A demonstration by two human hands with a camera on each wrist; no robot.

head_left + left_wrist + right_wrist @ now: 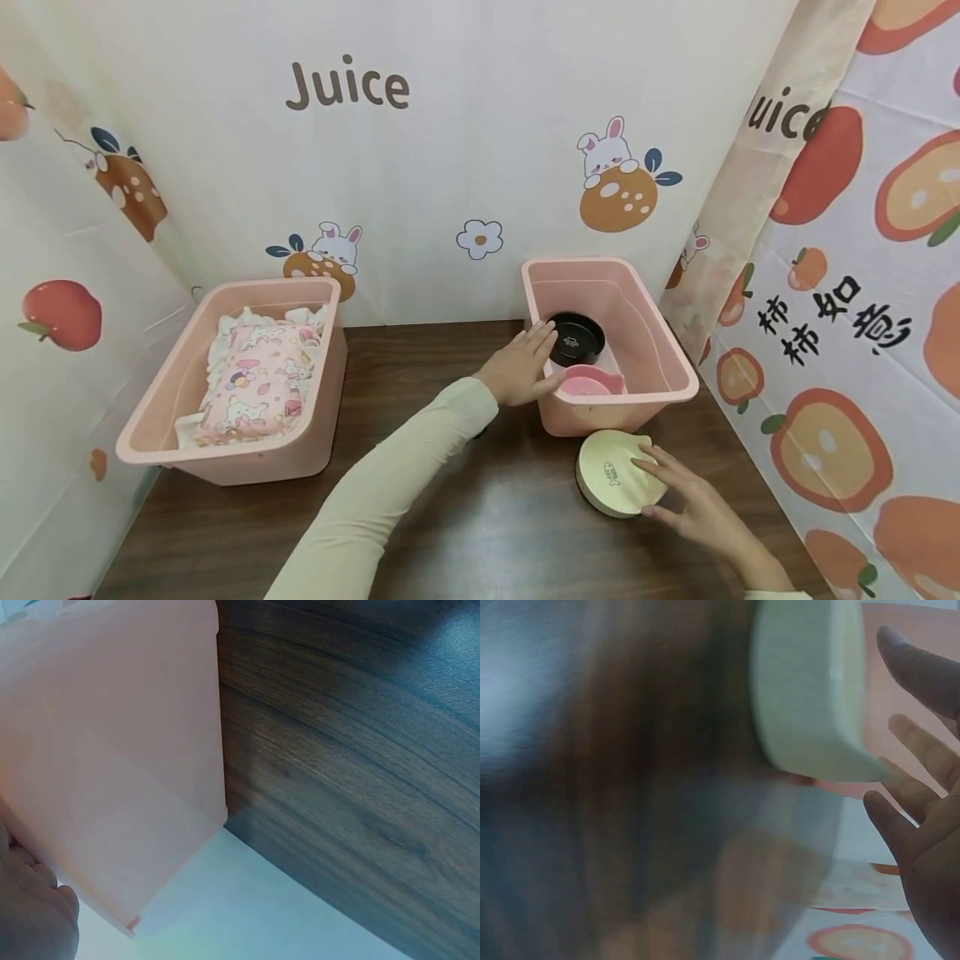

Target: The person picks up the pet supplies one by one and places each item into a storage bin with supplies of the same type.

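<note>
My left hand (521, 364) lies over the left rim of the right-hand pink bin (645, 321), its fingers extended toward the inside. In the left wrist view part of that hand (34, 911) shows beside the bin's wall (120, 765). Inside the bin are a black bowl (588, 333) with a small print and a pink bowl (588, 383) with a pointed ear. My right hand (693, 504) is spread at the right side of a pale yellow eared bowl (613, 471) in front of the bin. The right wrist view shows the fingers loose beside its rim; firm contact is unclear.
Another pink bin (322, 400) stands on the left, holding a frilled pink pillow (255, 383). Both bins stand on a dark wooden table (465, 533). Printed curtains (420, 183) hang behind and at the sides, close to the right bin.
</note>
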